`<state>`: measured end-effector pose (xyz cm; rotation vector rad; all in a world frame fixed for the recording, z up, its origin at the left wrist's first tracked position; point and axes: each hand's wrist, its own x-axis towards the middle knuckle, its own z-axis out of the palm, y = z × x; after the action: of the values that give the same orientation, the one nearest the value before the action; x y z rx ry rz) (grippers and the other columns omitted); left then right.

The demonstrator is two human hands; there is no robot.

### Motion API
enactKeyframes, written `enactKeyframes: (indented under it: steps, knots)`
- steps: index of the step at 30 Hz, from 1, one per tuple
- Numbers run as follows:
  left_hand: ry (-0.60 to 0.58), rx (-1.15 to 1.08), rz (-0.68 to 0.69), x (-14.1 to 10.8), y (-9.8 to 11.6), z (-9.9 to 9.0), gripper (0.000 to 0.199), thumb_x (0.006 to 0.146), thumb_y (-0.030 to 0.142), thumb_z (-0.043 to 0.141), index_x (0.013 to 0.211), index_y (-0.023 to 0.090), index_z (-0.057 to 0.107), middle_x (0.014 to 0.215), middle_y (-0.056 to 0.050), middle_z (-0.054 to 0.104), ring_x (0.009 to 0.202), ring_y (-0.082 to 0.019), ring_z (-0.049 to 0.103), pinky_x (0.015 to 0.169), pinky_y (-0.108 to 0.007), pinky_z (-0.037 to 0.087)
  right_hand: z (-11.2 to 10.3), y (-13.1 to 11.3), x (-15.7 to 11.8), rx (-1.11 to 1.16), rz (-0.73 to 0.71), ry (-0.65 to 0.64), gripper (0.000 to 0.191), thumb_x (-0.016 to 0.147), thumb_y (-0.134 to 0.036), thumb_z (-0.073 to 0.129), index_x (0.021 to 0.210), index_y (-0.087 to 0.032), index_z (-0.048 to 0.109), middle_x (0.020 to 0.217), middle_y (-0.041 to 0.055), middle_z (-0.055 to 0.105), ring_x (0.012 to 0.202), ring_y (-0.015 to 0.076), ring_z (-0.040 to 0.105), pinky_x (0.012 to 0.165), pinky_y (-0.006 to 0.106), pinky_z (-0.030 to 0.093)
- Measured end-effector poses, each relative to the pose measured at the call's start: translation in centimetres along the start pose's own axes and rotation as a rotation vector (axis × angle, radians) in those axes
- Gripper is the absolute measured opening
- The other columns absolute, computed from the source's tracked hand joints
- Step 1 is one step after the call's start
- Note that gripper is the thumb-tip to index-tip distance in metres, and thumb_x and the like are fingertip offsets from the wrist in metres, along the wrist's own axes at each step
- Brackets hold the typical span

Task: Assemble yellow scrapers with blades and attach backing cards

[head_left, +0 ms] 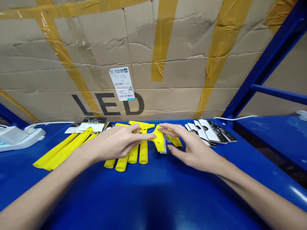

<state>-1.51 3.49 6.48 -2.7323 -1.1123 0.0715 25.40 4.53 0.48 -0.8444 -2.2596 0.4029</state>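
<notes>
A yellow scraper (158, 140) with a silver blade edge is held up over the blue table. My left hand (117, 142) is closed on its handle end, the index finger stretched along its neck. At the blade side, my right hand (189, 143) has its fingers and thumb curled around the head; a dark strip with white lettering (168, 137) shows between them. Several yellow scrapers with hollow handles (143, 150) lie just behind and below my left hand. More yellow pieces (176, 140) are partly hidden behind my right hand.
At left, yellow-handled scrapers (64, 150) carry black-and-white cards (92, 124). A fanned stack of cards (213, 131) lies at right. A white power strip (22, 139) sits on the blue table (115, 204) at far left. A large taped cardboard box (100, 54) stands behind, beside a blue frame post (261, 60).
</notes>
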Motion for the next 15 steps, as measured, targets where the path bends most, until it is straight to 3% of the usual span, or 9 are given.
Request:
enactKeyframes:
  steps: [2, 4, 7, 10, 15]
  knots:
    - [0.0, 0.012, -0.006, 0.0, -0.1, 0.0, 0.049, 0.104, 0.024, 0.036, 0.149, 0.041, 0.05, 0.097, -0.004, 0.057, 0.066, -0.013, 0.054, 0.061, -0.024, 0.042, -0.4, 0.5, 0.0, 0.071, 0.059, 0.072, 0.055, 0.089, -0.008, 0.052, 0.141, -0.024, 0.046, 0.136, 0.0104, 0.064, 0.123, 0.0229, 0.063, 0.096, 0.041, 0.054]
    - [-0.001, 0.013, -0.007, 0.0, -0.2, 0.1, 0.049, 0.104, 0.024, 0.037, 0.149, 0.041, 0.049, 0.097, -0.003, 0.057, 0.066, -0.014, 0.054, 0.061, -0.024, 0.042, -0.9, 1.0, -0.1, -0.058, 0.092, 0.131, 0.034, 0.089, -0.009, 0.053, 0.12, -0.023, 0.059, 0.116, 0.0091, 0.072, 0.107, 0.0243, 0.068, 0.085, 0.04, 0.055]
    - [-0.008, 0.015, -0.002, 0.0, -0.3, 0.3, 0.049, 0.104, 0.024, 0.037, 0.149, 0.04, 0.05, 0.095, -0.004, 0.057, 0.064, -0.014, 0.053, 0.059, -0.024, 0.042, -1.4, 1.3, -0.3, -0.342, 0.037, -0.002, 0.018, 0.086, -0.01, 0.055, 0.093, -0.02, 0.068, 0.087, 0.0086, 0.069, 0.085, 0.0246, 0.063, 0.073, 0.038, 0.05]
    - [-0.004, 0.021, -0.007, 0.0, -0.4, 0.5, 0.048, 0.104, 0.025, 0.036, 0.147, 0.039, 0.052, 0.095, -0.004, 0.057, 0.06, -0.013, 0.049, 0.057, -0.024, 0.041, -1.3, 0.9, -0.4, -0.475, -0.016, -0.138, 0.024, 0.083, -0.006, 0.055, 0.095, -0.019, 0.073, 0.079, 0.0095, 0.065, 0.078, 0.0242, 0.057, 0.068, 0.035, 0.045]
    - [-0.006, 0.022, 0.004, 0.0, -0.5, 0.4, 0.048, 0.104, 0.026, 0.036, 0.147, 0.038, 0.052, 0.095, -0.004, 0.057, 0.059, -0.011, 0.049, 0.057, -0.023, 0.04, -0.5, 0.4, -0.2, -0.603, -0.045, -0.211, 0.026, 0.085, -0.007, 0.054, 0.096, -0.017, 0.075, 0.075, 0.0094, 0.062, 0.072, 0.0239, 0.054, 0.067, 0.035, 0.04]
